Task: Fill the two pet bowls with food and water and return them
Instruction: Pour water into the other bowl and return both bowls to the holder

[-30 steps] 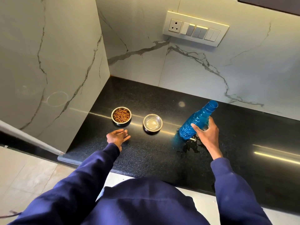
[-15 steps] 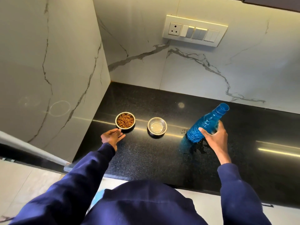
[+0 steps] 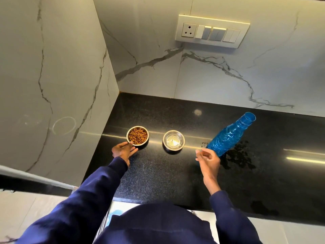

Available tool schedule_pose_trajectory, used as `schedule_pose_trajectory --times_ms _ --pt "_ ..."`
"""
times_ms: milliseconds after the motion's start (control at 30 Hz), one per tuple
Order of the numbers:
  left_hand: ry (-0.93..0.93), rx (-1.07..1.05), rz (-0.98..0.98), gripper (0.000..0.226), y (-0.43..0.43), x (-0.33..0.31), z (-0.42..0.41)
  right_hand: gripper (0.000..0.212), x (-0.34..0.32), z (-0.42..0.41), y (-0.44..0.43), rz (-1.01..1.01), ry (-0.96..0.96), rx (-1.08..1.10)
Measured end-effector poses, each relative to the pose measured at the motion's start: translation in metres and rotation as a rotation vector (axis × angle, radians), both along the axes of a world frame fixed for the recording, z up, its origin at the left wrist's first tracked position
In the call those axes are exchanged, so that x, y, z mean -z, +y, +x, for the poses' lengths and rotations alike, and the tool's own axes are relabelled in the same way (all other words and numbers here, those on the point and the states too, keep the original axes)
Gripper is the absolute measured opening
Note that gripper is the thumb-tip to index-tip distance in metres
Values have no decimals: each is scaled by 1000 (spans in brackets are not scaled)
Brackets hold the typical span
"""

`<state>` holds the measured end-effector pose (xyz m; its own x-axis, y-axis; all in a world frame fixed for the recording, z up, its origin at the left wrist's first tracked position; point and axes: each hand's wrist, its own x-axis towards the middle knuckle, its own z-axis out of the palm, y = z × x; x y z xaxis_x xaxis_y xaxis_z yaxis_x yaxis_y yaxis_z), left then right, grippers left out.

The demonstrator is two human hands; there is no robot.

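Note:
Two small steel bowls stand side by side on the black countertop [image 3: 158,176]. The left bowl [image 3: 137,135] holds brown kibble. The right bowl [image 3: 173,140] holds clear water. My left hand [image 3: 123,151] touches the near left side of the kibble bowl, thumb at its rim and fingers fairly straight. An uncapped blue plastic bottle [image 3: 228,136] stands on the counter to the right of the water bowl. My right hand [image 3: 208,160] hovers just left of the bottle's base, fingers loosely curled and holding nothing.
Spilled water drops [image 3: 241,155] lie around the bottle's base. A marble side wall [image 3: 52,85] closes the counter on the left, close to the kibble bowl. A switch panel [image 3: 212,31] sits on the back wall. The counter's front edge runs just before my body.
My right hand has let go of the blue bottle and drawn back to the left. My left hand has moved forward from the counter to the kibble bowl's side.

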<state>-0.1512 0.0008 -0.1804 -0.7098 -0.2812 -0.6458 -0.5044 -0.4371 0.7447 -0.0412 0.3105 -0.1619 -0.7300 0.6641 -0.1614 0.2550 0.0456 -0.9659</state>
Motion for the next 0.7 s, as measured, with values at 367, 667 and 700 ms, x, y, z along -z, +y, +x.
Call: schedule_pose_trajectory --times_ms 367,667,700 --pt "-14 34 -80 39 10 -1 -5 28 19 -56 -21 183 -200 -250" --pt "-94 36 -75 31 13 3 26 28 21 -71 -20 97 -297 -357" --pt "-90 30 -70 30 14 2 31 26 20 -72 -20 101 -302 -365"
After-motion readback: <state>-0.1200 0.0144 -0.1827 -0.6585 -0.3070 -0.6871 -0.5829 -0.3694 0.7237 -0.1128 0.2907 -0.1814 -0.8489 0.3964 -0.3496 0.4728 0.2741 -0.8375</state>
